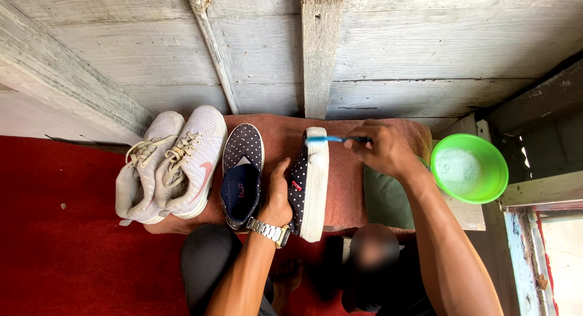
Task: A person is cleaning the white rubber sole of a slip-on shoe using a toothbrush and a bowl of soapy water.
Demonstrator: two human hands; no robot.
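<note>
Gripping a tilted dotted shoe (pixel 306 185) in the left hand (pixel 277 197), right hand (pixel 379 149) clenching a blue toothbrush (pixel 328 139) — bristles on its sole.

A weathered grey plank wall (pixel 425 42) is seen beyond the hands, crossed by an upright post (pixel 320 48). Red carpet (pixel 61 243) is spread to their left.

Left hand (pixel 278 194) is raised upright, fingers curled shut in a grip, thumb side toward the camera; a watch is worn at its wrist, forearm angled up from below. Right hand (pixel 381 147) is extended farther out, fingers pinched closed, wrist bent inward.
</note>
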